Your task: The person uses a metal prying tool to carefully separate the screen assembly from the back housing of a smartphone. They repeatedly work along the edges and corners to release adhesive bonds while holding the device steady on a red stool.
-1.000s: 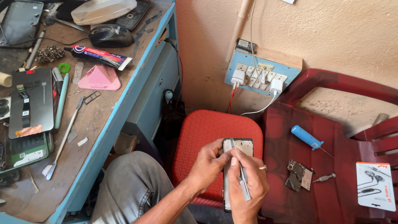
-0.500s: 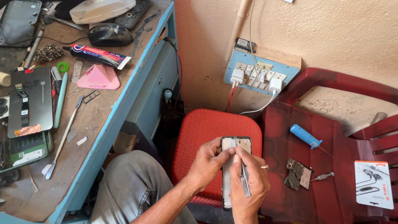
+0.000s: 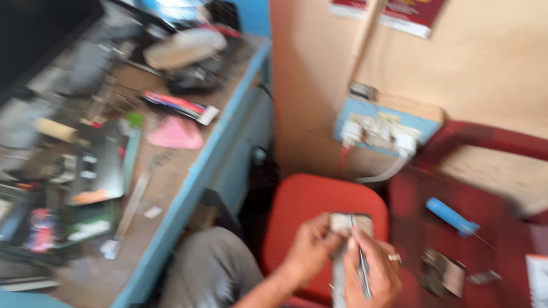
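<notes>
Over the red stool (image 3: 313,207), both hands worked one small grey phone-like device (image 3: 344,253). Left hand (image 3: 309,250) was curled around its left edge, fingers closed on it. Right hand (image 3: 375,279) was closed in a pinch on thin metal tweezers (image 3: 359,262), tips at the device's top. Blue-handled screwdriver (image 3: 451,217) lay well apart on the red chair (image 3: 481,284). Frame blurred.

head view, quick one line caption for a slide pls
Left hand steadies a small grey device over a red stool while the right hand works thin tweezers on it.
</notes>
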